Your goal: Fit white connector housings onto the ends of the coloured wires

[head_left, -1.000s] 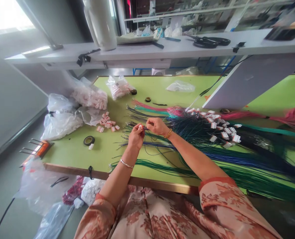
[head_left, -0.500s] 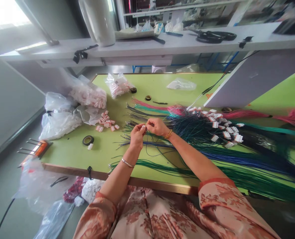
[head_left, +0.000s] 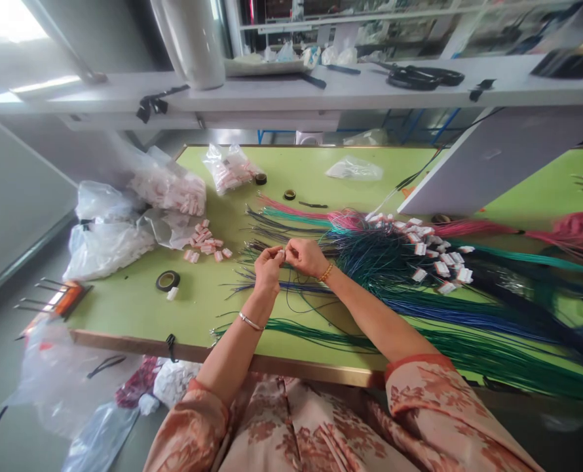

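Note:
Over the middle of the bench, my left hand (head_left: pixel 268 269) pinches a small white plug connector (head_left: pixel 283 254), mostly covered by the fingers. My right hand (head_left: pixel 307 257) is closed right against it, fingertips on a thin wire at the connector. Dark wire (head_left: pixel 291 305) loops down below the hands onto the green top. Bundles of wires with bare metal ends lie under and around both hands: pink (head_left: pixel 276 202), blue (head_left: pixel 291 286) and green (head_left: pixel 296 328). To the right, a heap of white connectors (head_left: pixel 441 255) sits on the ends of wires.
Loose white-and-orange connectors (head_left: pixel 206 242) lie left of my hands, near filled plastic bags (head_left: pixel 168 187). A black tape roll (head_left: pixel 168 281) and one white connector (head_left: pixel 172 294) lie nearer the edge. A raised shelf (head_left: pixel 272 95) spans the back; an upright panel (head_left: pixel 468 157) stands at right.
My right hand has closed in on my left, its fingertips now touching at the connector. The whole view has shifted slightly.

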Demonstrator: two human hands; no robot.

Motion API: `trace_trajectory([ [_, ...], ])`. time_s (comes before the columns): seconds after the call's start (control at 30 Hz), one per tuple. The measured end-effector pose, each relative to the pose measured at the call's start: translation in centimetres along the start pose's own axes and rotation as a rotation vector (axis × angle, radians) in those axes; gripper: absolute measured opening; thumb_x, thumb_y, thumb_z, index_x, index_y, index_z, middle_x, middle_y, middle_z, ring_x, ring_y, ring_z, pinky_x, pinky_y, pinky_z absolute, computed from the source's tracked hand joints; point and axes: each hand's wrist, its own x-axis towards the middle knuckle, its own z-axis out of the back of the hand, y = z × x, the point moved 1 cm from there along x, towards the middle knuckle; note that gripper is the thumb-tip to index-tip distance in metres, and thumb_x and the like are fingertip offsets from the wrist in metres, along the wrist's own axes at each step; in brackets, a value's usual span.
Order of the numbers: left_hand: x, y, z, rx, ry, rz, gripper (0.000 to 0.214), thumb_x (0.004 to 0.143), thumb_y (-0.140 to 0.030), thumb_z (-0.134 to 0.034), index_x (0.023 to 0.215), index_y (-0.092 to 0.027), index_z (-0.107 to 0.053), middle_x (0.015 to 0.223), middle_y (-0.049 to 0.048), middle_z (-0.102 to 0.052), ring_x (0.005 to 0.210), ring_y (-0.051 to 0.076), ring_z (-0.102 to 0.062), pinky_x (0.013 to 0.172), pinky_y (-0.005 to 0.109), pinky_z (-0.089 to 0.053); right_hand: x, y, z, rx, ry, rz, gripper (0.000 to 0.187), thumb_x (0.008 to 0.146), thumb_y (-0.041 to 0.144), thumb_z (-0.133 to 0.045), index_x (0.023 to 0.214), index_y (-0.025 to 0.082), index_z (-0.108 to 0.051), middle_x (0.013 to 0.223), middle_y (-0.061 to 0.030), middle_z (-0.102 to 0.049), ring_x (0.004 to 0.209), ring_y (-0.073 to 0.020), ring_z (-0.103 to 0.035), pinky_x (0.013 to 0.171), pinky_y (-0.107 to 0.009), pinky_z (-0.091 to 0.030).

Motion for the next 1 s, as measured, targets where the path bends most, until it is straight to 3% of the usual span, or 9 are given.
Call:
trace_trajectory([
  [0.17,0.1,-0.3,0.5,-0.07,0.026,0.047,0.029,0.053,-0.016,-0.084,0.077,-0.015,-0.068,0.07,0.0007,-0.066,0.065,0.009,-0.057,0.066,0.024,-0.043,0.4,-0.2,0.5,0.111,0.051,0.035,0.015,0.082,0.026,-0.054,0.073,0.017,-0.062,0.066,-0.0016,-0.063,0.059,-0.0121,-0.05,0.059,-0.023,-0.035],
  [0.27,0.3,-0.5,0.9,-0.116,0.013,0.049,0.029,0.056,-0.016,-0.083,0.08,-0.015,-0.067,0.072,0.0008,-0.066,0.065,0.008,-0.056,0.066,0.024,-0.043,2.8,-1.6,1.8,0.18,0.068,-0.006,0.022,0.086,0.031,-0.053,0.079,0.016,-0.067,0.069,-0.0008,-0.066,0.061,-0.0117,-0.054,0.06,-0.022,-0.04],
  [0.43,0.4,-0.4,1.1,-0.124,0.022,0.065,0.025,0.062,-0.015,-0.081,0.081,-0.014,-0.066,0.075,0.0015,-0.066,0.065,0.007,-0.056,0.067,0.024,-0.043,9.6,-6.2,4.1,-0.146,-0.064,-0.299,0.017,0.084,0.024,-0.058,0.087,0.016,-0.073,0.085,-0.0058,-0.074,0.078,-0.0156,-0.064,0.073,-0.024,-0.046],
  [0.57,0.3,-0.4,1.0,-0.131,0.018,0.068,0.026,0.061,-0.017,-0.082,0.082,-0.014,-0.067,0.073,0.0013,-0.066,0.065,0.007,-0.056,0.067,0.023,-0.042,12.7,-9.0,3.4,-0.352,0.071,-0.467,0.018,0.078,0.02,-0.064,0.091,0.021,-0.075,0.098,-0.004,-0.075,0.088,-0.0171,-0.066,0.078,-0.025,-0.048],
  [0.8,0.1,-0.4,0.9,-0.142,-0.007,0.069,0.027,0.059,-0.018,-0.082,0.081,-0.013,-0.067,0.072,0.0013,-0.066,0.064,0.007,-0.057,0.067,0.023,-0.043,13.4,-11.0,1.6,-0.412,0.144,-0.539,0.019,0.079,0.026,-0.064,0.094,0.025,-0.075,0.104,-0.0033,-0.074,0.09,-0.0179,-0.066,0.077,-0.025,-0.049],
  [1.0,0.0,-0.2,1.0,-0.146,0.011,0.064,0.027,0.06,-0.019,-0.081,0.082,-0.013,-0.067,0.074,0.0019,-0.067,0.063,0.007,-0.057,0.066,0.023,-0.043,13.6,-11.5,1.6,-0.443,0.12,-0.46,0.019,0.084,0.022,-0.056,0.096,0.021,-0.071,0.1,-0.0083,-0.073,0.086,-0.0189,-0.064,0.075,-0.026,-0.045],
])
